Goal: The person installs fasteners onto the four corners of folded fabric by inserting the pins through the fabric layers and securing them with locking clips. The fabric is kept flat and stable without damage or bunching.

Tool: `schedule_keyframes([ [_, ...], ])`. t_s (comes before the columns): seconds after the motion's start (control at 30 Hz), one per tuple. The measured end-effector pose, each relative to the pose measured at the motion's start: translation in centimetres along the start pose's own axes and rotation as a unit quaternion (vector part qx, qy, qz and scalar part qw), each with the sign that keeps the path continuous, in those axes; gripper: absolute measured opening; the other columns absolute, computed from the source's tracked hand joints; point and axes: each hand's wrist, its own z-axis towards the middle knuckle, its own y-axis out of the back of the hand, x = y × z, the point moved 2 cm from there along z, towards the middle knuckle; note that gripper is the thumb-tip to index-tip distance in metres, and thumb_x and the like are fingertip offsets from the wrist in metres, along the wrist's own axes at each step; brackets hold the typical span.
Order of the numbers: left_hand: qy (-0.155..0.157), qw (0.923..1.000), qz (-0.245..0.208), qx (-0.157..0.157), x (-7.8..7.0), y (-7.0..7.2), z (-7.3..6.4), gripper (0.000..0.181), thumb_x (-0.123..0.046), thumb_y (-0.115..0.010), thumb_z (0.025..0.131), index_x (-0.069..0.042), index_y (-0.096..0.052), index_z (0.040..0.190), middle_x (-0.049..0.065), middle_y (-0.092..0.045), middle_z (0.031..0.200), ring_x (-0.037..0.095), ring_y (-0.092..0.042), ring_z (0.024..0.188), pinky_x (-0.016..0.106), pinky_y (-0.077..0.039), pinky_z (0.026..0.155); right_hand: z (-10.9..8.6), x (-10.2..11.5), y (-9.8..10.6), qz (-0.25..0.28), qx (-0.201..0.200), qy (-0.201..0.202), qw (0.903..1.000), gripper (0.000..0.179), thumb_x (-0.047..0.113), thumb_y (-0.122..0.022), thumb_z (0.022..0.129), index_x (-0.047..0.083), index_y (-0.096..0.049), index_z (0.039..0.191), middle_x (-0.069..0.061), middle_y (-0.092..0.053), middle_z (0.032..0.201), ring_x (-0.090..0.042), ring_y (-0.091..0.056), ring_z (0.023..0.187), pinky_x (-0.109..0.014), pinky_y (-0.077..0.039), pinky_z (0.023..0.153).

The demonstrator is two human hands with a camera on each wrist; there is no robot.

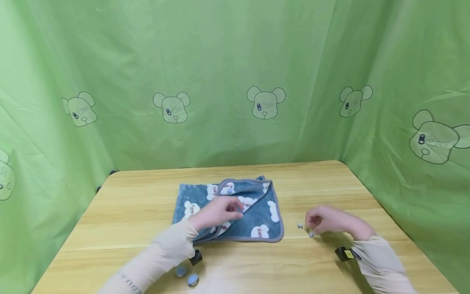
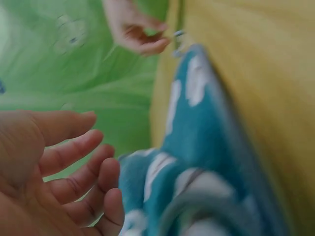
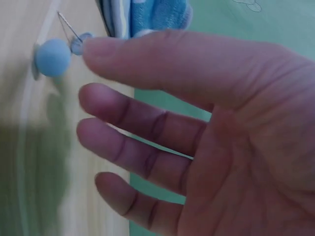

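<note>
Here, lying near the right edge of the light wood-grain table (image 1: 330, 179), two small pins with pale-blue round heads (image 1: 311, 234), one with a visible thin metal shank. Right beside them, the bare right hand (image 1: 330, 222), fingers loosely curved, gripping nothing; contact impossible to tell. Around mid-table, a teal plush blanket (image 1: 240, 226), grey-edged, with "Hap" legible on white bear shapes. Over it, the bare left hand (image 1: 220, 210), relaxed, slightly cupped, holding nothing. On the cream left sleeve (image 1: 154, 253), lettering ending "OUA".
</note>
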Motion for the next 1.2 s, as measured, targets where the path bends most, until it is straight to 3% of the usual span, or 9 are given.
schedule_keyframes([
  [0.13, -0.022, 0.9957, 0.065, 0.062, -0.5, -2.4, 0.7, 0.02, -0.02, -0.071, 0.089, -0.012, -0.07, 0.107, -0.004, -0.07, 0.087, 0.001, -0.059, 0.076, 0.017, -0.049, 0.071, 0.2, -0.1, -0.6, 0.01, 0.017, -0.014, 0.9997, 0.017, -0.001, -0.074, 0.071, 0.005, -0.064, 0.082, -0.004, -0.063, 0.076, -0.001, -0.051, 0.069, -0.019, -0.047, 0.061],
  [0.27, -0.039, 0.9843, 0.139, 0.101, -1.0, -4.2, 1.2, 0.021, -0.024, -0.074, 0.086, -0.017, -0.071, 0.105, -0.006, -0.068, 0.089, 0.001, -0.057, 0.079, 0.015, -0.046, 0.075, 0.4, -0.3, -0.9, 0.013, 0.021, -0.019, 0.9995, 0.017, -0.004, -0.072, 0.069, 0.005, -0.064, 0.081, -0.002, -0.061, 0.072, -0.001, -0.049, 0.065, -0.019, -0.044, 0.057],
  [0.5, -0.039, 0.9712, 0.183, 0.147, -1.5, -5.5, 1.6, 0.024, -0.025, -0.078, 0.083, -0.02, -0.07, 0.105, -0.006, -0.061, 0.089, 0.003, -0.049, 0.08, 0.015, -0.041, 0.074, 0.7, -0.9, -1.6, 0.009, 0.024, -0.014, 0.9996, 0.017, -0.005, -0.069, 0.068, 0.006, -0.063, 0.078, 0.002, -0.058, 0.069, 0.0, -0.048, 0.062, -0.02, -0.043, 0.055],
  [0.8, -0.023, 0.9594, 0.232, 0.158, -1.7, -6.4, 2.3, 0.026, -0.026, -0.079, 0.081, -0.023, -0.061, 0.099, -0.008, -0.051, 0.085, 0.006, -0.048, 0.076, 0.017, -0.04, 0.067, 0.9, -0.8, -1.6, -0.005, 0.029, -0.04, 0.9988, 0.018, -0.007, -0.067, 0.067, 0.008, -0.063, 0.076, 0.006, -0.056, 0.069, 0.0, -0.046, 0.062, -0.018, -0.04, 0.056],
  [1.07, -0.022, 0.9484, 0.276, 0.154, -1.8, -6.9, 2.8, 0.017, -0.025, -0.073, 0.085, -0.023, -0.059, 0.094, -0.009, -0.052, 0.085, 0.006, -0.048, 0.075, 0.019, -0.041, 0.065, 0.9, -0.7, -1.7, -0.003, 0.028, -0.048, 0.9984, 0.018, -0.007, -0.068, 0.067, 0.007, -0.062, 0.076, 0.006, -0.055, 0.07, -0.001, -0.045, 0.062, -0.018, -0.039, 0.055],
  [1.2, -0.035, 0.9499, 0.275, 0.145, -1.6, -7.0, 2.9, 0.007, -0.022, -0.066, 0.09, -0.02, -0.062, 0.095, -0.008, -0.057, 0.087, 0.005, -0.05, 0.078, 0.017, -0.043, 0.069, 0.9, -0.8, -1.7, -0.003, 0.027, -0.045, 0.9986, 0.018, -0.007, -0.068, 0.067, 0.007, -0.062, 0.076, 0.006, -0.056, 0.07, 0.0, -0.045, 0.062, -0.018, -0.04, 0.056],
])
